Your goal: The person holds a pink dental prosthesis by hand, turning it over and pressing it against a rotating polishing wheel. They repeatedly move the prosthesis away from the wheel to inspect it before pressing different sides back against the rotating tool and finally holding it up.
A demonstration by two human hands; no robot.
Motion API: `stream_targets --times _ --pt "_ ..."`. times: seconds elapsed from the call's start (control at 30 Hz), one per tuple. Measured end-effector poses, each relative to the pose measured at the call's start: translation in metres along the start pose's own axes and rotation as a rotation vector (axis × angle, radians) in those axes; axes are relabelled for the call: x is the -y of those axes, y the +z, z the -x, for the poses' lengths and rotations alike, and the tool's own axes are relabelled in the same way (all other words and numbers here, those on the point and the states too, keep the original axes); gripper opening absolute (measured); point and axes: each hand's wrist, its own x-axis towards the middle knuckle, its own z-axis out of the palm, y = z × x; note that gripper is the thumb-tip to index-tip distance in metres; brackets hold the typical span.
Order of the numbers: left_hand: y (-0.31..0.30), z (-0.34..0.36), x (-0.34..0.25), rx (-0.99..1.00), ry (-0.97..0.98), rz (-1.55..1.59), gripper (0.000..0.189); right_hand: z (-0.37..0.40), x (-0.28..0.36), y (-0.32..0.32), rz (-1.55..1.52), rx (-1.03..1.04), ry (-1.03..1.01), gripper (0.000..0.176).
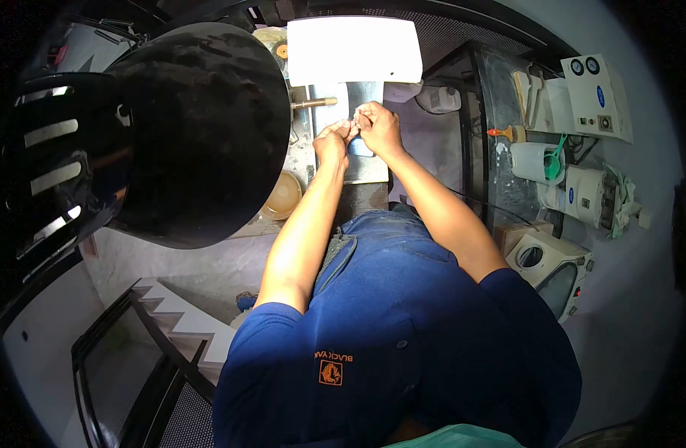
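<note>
My left hand [331, 146] and my right hand [382, 131] meet over a grey metal tray [367, 174]. The fingers of both are pinched together, fingertip to fingertip. Whatever sits between them is too small and too covered to name. Just beyond my left hand a brass-coloured spindle [317, 103] sticks out sideways from behind a big black hood. Under my right hand lies a small blue patch [362, 148] on the tray, partly hidden. A white panel [354, 51] stands behind the tray.
The large black hood [201, 134] fills the left side. A round bowl [284, 196] sits beside the tray. On the right-hand bench are a paintbrush [516, 134], a plastic container [528, 162] with a green scoop [556, 158], and white machines. A stair railing [164, 336] is lower left.
</note>
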Motion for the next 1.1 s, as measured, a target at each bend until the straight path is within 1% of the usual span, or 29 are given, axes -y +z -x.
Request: stream_targets --times 0.07,0.13,0.23,0.47,0.57,0.77,0.83,0.87,0.93,1.07,1.1 --pt "0.001 0.001 0.0 0.011 0.003 -0.026 0.008 -0.001 -0.002 -0.001 0.037 -0.002 -0.012 0.007" --pt "0.003 0.001 0.0 0.005 -0.003 -0.024 0.008 -0.002 0.006 -0.004 0.056 0.023 0.043 0.007" --pt "0.004 0.003 -0.004 -0.034 0.002 0.007 0.008 -0.007 0.005 0.001 0.008 0.033 0.054 0.004" --pt "0.006 0.003 -0.011 -0.032 -0.02 -0.032 0.007 -0.011 0.003 0.007 0.039 0.022 0.085 0.004" --pt "0.003 0.002 -0.01 -0.021 -0.023 -0.012 0.007 -0.007 0.003 0.006 0.075 0.01 0.032 0.004" --pt "-0.002 0.001 0.001 0.03 -0.036 0.016 0.01 0.007 0.013 -0.003 -0.06 -0.01 -0.063 0.003" --pt "-0.005 -0.004 0.006 0.059 -0.061 0.089 0.012 0.008 0.006 0.0 -0.037 -0.038 -0.228 0.004" --pt "-0.007 -0.006 0.008 0.062 -0.062 0.088 0.012 0.007 0.002 0.002 -0.036 -0.042 -0.228 0.004" --pt "-0.009 -0.008 0.009 0.046 -0.078 0.138 0.014 0.006 -0.001 0.004 0.058 -0.05 -0.294 0.005" --pt "-0.009 -0.007 0.008 0.079 -0.051 0.117 0.014 0.008 0.003 0.004 0.07 -0.05 -0.286 0.004" --pt "-0.009 -0.006 0.006 0.078 -0.049 0.118 0.014 0.008 0.003 0.005 0.006 -0.05 -0.247 0.004"
